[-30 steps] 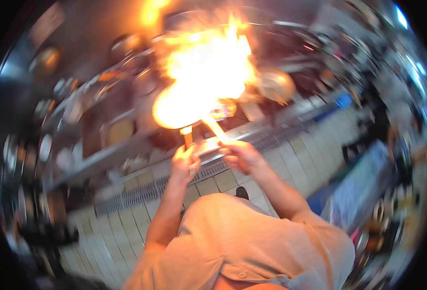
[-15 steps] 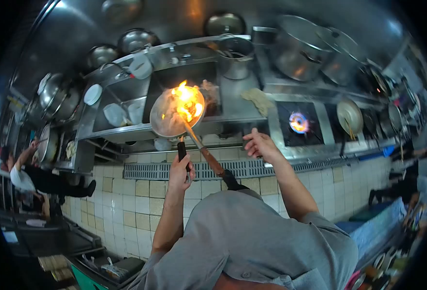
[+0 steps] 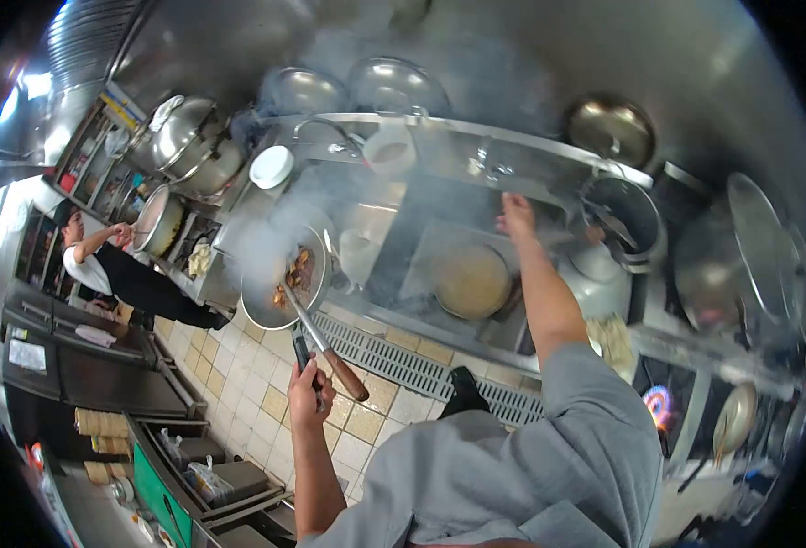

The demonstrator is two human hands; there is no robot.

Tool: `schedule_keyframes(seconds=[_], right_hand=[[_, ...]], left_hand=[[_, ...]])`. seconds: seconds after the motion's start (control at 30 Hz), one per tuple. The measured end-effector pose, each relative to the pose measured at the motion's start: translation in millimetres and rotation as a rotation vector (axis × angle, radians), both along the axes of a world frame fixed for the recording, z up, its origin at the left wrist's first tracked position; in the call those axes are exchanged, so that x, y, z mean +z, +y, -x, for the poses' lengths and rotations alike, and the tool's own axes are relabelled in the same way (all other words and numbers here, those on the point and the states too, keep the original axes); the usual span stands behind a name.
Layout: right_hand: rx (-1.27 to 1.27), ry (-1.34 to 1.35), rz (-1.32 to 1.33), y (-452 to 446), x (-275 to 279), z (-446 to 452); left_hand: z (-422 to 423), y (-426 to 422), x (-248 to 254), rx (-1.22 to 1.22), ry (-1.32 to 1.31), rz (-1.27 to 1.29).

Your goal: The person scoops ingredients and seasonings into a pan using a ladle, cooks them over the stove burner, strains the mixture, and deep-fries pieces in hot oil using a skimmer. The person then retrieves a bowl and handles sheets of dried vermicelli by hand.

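My left hand (image 3: pixel 308 395) is closed around the black handle of a frying pan (image 3: pixel 259 290), low at the left. Browned food (image 3: pixel 299 270) lies in the pan under thick pale smoke. A ladle or spatula with a wooden handle (image 3: pixel 345 374) leans in the pan, its shaft over the rim; its head is hidden by food and smoke. Stretched out over the sink counter, my right hand (image 3: pixel 515 219) is loosely open with nothing visible in it. Below it to the left is a round pan or basin of cloudy liquid (image 3: pixel 472 281).
A lit burner (image 3: pixel 659 406) glows at right, beside a pan (image 3: pixel 736 418). A deep pot (image 3: pixel 622 219) and larger pots stand near the back wall. A cloth (image 3: pixel 611 342) lies on the counter edge. At left another person (image 3: pixel 115 260) works at a large wok (image 3: pixel 160 221).
The tall flames in the pan are gone and smoke rises instead. My view has turned left; the pan has swung left with my left hand. My right hand has reached forward over the sink.
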State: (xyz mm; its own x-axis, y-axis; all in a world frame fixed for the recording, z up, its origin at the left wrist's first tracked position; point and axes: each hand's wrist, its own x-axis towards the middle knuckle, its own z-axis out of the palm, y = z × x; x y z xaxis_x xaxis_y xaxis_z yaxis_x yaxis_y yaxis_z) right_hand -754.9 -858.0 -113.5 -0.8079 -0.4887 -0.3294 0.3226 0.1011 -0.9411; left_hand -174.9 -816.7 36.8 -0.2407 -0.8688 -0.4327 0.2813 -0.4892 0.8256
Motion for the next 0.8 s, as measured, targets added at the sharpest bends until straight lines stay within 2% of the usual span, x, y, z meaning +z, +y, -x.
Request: schedule_keyframes(seconds=[0.1,0.2,0.27,0.3,0.37,0.4,0.47,0.53,0.63,0.7,0.77,0.8], right_hand=[[-0.215,-0.081,0.070,-63.8,-24.0,67.0],[-0.073,-0.189,-0.011,-97.5,-31.0,103.3],[-0.105,-0.257,0.177,-110.6,-53.2,126.7],[-0.118,-0.266,0.161,-106.1,-61.5,125.1],[-0.082,-0.031,0.289,-101.2,-67.3,122.9],[-0.089,-0.025,0.282,-101.4,-62.3,111.4],[-0.445,-0.237,0.286,-98.4,-56.4,70.9],[-0.214,-0.564,0.593,-94.6,-80.2,27.2],[-0.180,-0.528,0.455,-108.8,-40.1,-39.2],[-0.207,-0.500,0.397,-106.5,-28.6,-26.6],[0.076,0.405,-0.294,-78.0,-33.7,-25.2],[0.055,0.403,-0.313,-59.7,-26.4,-39.1]], left_hand=[[4.5,-21.9,6.9,0.080,-0.062,-0.022],[5.5,-36.7,12.1,0.135,-0.143,-0.062],[4.2,-45.0,10.8,0.108,-0.100,-0.080],[3.4,-49.2,9.3,0.093,-0.111,-0.087],[6.8,-57.6,4.4,0.065,-0.103,-0.095],[8.7,-62.1,2.4,0.046,-0.086,-0.086],[14.1,-73.2,-2.3,0.000,-0.088,-0.096],[19.8,-83.4,-8.6,-0.061,-0.089,-0.106],[25.2,-101.2,-22.4,-0.209,-0.044,-0.111],[32.8,-114.2,-25.4,-0.312,-0.055,-0.100],[38.1,-125.6,-25.3,-0.458,-0.098,-0.070],[42.7,-134.4,-28.1,-0.530,-0.113,-0.059]])
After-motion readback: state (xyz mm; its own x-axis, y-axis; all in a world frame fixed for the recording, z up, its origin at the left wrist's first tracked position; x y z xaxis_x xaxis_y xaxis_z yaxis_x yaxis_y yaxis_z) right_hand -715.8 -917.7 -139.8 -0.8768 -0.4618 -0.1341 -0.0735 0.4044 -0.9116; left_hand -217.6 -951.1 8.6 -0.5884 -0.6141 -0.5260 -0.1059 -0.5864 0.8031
